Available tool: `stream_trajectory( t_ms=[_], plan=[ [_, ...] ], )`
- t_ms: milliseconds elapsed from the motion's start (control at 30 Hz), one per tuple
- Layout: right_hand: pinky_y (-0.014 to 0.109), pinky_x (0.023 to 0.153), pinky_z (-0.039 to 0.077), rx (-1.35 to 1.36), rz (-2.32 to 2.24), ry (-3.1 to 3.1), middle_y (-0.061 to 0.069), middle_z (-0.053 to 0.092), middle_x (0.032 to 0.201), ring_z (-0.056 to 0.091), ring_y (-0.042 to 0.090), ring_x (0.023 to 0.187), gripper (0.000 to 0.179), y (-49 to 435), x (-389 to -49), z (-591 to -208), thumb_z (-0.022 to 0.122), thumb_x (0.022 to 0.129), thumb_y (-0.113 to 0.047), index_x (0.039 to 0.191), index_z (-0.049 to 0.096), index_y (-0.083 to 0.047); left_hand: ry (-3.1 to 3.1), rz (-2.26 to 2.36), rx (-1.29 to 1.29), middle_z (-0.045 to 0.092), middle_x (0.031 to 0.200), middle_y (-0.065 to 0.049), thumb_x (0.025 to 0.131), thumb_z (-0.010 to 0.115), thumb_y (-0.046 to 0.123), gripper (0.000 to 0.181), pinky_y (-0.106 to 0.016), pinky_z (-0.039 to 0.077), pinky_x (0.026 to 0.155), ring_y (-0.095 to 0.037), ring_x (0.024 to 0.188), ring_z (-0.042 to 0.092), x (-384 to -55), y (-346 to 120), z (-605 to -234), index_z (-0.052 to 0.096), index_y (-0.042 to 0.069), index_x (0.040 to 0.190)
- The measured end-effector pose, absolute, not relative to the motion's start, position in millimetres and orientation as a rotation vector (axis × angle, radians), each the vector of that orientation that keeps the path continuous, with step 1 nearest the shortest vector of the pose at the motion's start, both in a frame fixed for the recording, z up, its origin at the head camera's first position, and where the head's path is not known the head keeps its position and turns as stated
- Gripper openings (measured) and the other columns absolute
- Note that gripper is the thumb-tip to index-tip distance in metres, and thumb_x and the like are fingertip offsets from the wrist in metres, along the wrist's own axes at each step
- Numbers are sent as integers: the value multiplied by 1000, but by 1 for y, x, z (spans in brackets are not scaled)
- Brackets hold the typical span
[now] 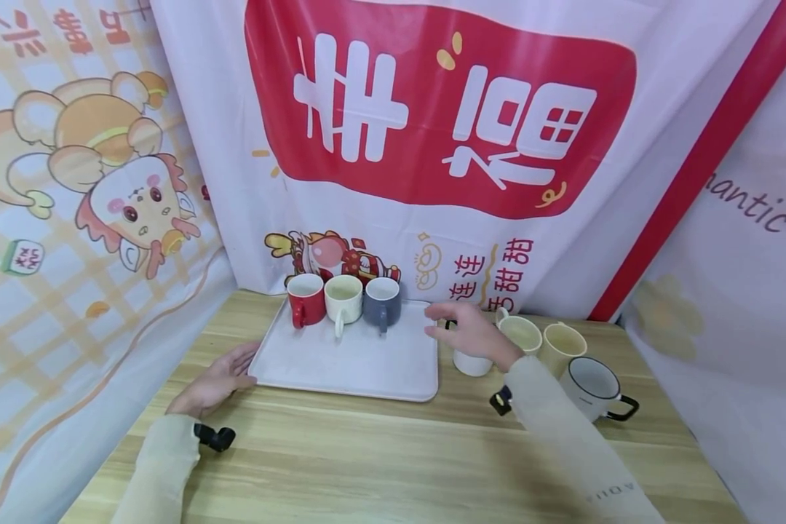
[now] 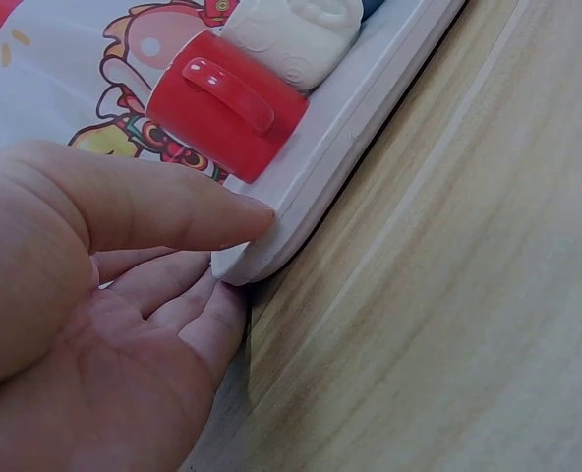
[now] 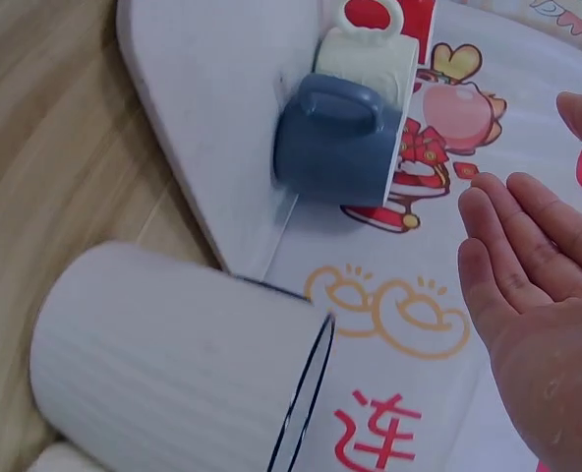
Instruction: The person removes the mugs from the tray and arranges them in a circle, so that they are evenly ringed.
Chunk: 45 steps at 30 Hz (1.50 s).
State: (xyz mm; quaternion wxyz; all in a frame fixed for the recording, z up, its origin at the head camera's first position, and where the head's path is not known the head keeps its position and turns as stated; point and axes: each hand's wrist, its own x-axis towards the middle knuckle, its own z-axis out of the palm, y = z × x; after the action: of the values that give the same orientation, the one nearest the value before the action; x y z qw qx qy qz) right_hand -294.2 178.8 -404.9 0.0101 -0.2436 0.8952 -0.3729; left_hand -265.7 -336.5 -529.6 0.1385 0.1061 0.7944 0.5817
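A white tray (image 1: 340, 371) lies on the table. Along its back stand a red mug (image 1: 306, 300), a cream mug (image 1: 343, 300) and a grey-blue mug (image 1: 383, 302), upright, with their handles toward the front. My left hand (image 1: 219, 378) holds the tray's left edge; in the left wrist view the thumb (image 2: 207, 211) touches the rim and the fingers reach its underside near the corner. My right hand (image 1: 468, 335) holds nothing, its fingers (image 3: 512, 241) extended above the tray's right side. Beneath it, a white mug (image 1: 471, 364) with a dark rim stands beside the tray.
To the right stand a pale mug (image 1: 520, 333), a yellowish mug (image 1: 563, 343) and a white mug with a black rim and handle (image 1: 591, 386), partly behind my right sleeve. A printed cloth (image 1: 432, 196) hangs directly behind the wooden table (image 1: 340, 466).
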Motion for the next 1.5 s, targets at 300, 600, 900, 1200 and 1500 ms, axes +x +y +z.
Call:
stream_trajectory(
  t_ms=[300,600,900,1200,1500],
  plan=[
    [53,121,49,-701,-1252,2718,13,71,138,65,30,131,43,125,-322,-434,74,99,-28,137,67,-9,2313,1686,307,6,175,-32,98,60,-5,84,-64,9,132,-53,162,6,-266,-338,-531,10,-9,165],
    [49,116,54,-534,-1415,2765,13,73,131,68,32,126,39,95,-339,-475,76,97,-22,131,69,-3,2303,1688,325,5,175,-32,99,60,-4,84,-63,9,132,-53,161,5,-264,-339,-531,8,-9,165],
    [42,106,61,-159,-1677,2628,14,73,131,69,28,121,44,71,-349,-502,75,99,-28,135,68,-4,2306,1692,306,6,174,-32,99,59,-5,83,-63,9,132,-53,161,5,-262,-339,-529,9,-10,165],
    [39,98,62,75,-1785,2536,11,76,122,70,25,113,46,61,-351,-507,73,98,-44,125,73,-7,2293,1708,298,7,174,-32,99,60,-5,83,-63,9,133,-53,162,6,-262,-335,-530,11,-9,165],
    [21,77,52,111,-1827,2405,6,79,102,66,14,93,34,70,-337,-497,67,103,-39,102,80,-8,2323,1676,295,7,174,-32,99,61,-3,83,-64,9,132,-53,162,6,-262,-337,-531,11,-9,165]
  ],
)
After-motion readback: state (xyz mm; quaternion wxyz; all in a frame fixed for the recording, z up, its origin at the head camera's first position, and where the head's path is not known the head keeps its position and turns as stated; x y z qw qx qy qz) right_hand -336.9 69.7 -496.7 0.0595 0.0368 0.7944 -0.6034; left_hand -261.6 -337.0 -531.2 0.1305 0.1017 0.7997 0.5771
